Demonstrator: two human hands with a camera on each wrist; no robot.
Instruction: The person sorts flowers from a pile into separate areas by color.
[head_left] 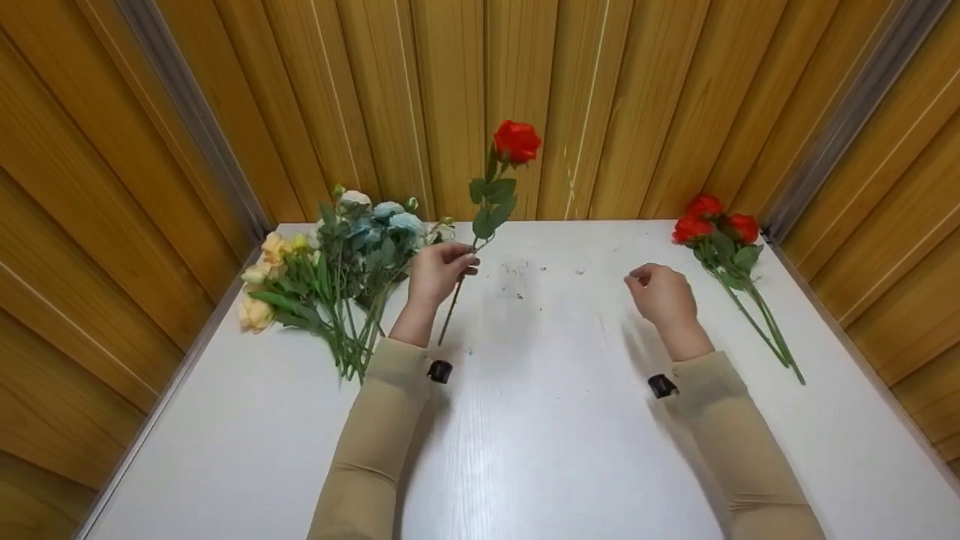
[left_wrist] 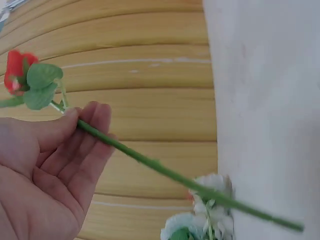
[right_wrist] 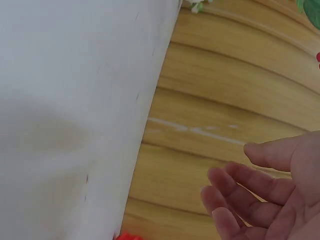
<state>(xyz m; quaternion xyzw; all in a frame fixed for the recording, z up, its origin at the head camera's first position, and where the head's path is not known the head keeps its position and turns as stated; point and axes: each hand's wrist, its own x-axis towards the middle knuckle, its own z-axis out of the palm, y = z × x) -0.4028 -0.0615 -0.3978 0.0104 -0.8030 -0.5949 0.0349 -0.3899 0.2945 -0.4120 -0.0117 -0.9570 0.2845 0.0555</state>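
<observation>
The left hand (head_left: 439,274) pinches one rose (head_left: 496,192) by its stem (left_wrist: 155,164), the red bloom (head_left: 517,142) above this grip; the right hand (head_left: 665,298) is free, loosely bent, well apart.

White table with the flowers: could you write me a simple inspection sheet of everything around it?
Surface: white table, with small dark marks near the middle.
Job's things: one red rose, held up; three more red roses lying at the right.
Clutter: pale yellow flowers and blue flowers, bunched at the left.
Hands: left hand pinches the held rose's stem; right hand holds nothing, fingers loosely curled.
Cables: nothing seen.
Surroundings: wood-look panels behind and at both sides.
</observation>
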